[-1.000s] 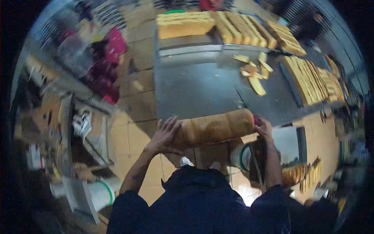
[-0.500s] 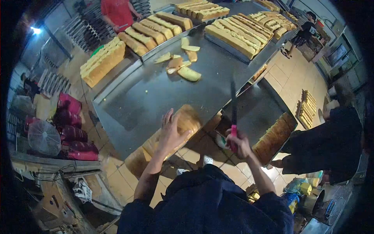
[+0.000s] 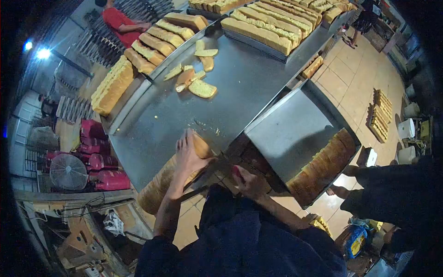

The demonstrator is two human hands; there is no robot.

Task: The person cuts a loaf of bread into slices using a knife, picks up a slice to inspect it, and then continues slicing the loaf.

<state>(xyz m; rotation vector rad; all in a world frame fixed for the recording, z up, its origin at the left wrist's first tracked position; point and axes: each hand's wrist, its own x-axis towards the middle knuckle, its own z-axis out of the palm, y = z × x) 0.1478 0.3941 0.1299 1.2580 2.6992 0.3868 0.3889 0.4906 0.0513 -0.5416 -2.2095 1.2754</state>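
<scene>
A long brown loaf of bread point(image 3: 159, 180) lies along the near edge of the metal table point(image 3: 152, 138). My left hand point(image 3: 187, 159) grips it close to its far end, thumb on the near side and fingers across the top. Closed around the pink handle of a knife point(image 3: 236, 172) is my right hand point(image 3: 248, 182), just right of the loaf. The dark blade is hard to make out against the shadow, low by the loaf's end. Crumbs dot the tabletop beyond it. Farther up lie several cut slices and end pieces of bread point(image 3: 202, 88).
To the right, a metal tray point(image 3: 290, 134) holds another long loaf point(image 3: 323, 161). Rows of loaves point(image 3: 263, 34) line the table's far side. A person in red point(image 3: 122, 25) stands behind it, and another in dark clothes point(image 3: 387, 189) at right. A fan point(image 3: 68, 171) stands left.
My right hand has brought the knife down and left, from upright to beside the loaf's end. My left hand stays on the loaf. Crumbs now show near it. The view has shifted.
</scene>
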